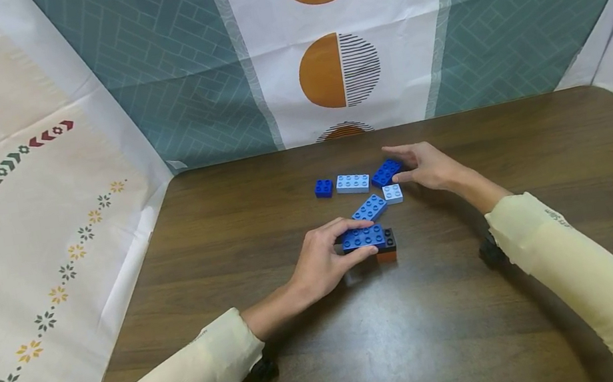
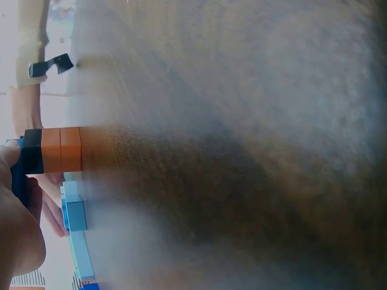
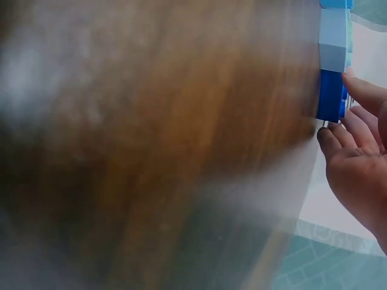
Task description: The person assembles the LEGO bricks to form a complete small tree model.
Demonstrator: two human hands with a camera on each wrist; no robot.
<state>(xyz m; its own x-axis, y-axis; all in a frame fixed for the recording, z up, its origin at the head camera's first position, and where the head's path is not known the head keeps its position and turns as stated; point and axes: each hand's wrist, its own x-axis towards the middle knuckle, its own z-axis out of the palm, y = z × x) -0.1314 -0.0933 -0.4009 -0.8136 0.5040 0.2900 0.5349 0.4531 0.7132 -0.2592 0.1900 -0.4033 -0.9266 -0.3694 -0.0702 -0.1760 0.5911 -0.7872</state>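
Blue brick [image 1: 363,237] pinched by the left hand [image 1: 322,257] tops a black brick [image 1: 390,239]; the right hand [image 1: 427,166] is spread around a navy brick [image 1: 385,173].

head: high, forward-down, wide over table [image 1: 453,301]
left wrist: low, close, rolled, across table, orange bricks [image 2: 61,150] frame-left
right wrist: ditto, dark-blue brick [image 3: 329,96] frame-right
head/left wrist overlap: orange bricks

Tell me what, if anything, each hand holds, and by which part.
The left hand pinches the top blue brick across its long sides. The right hand is at the dark blue brick; whether it grips it, I can't tell.
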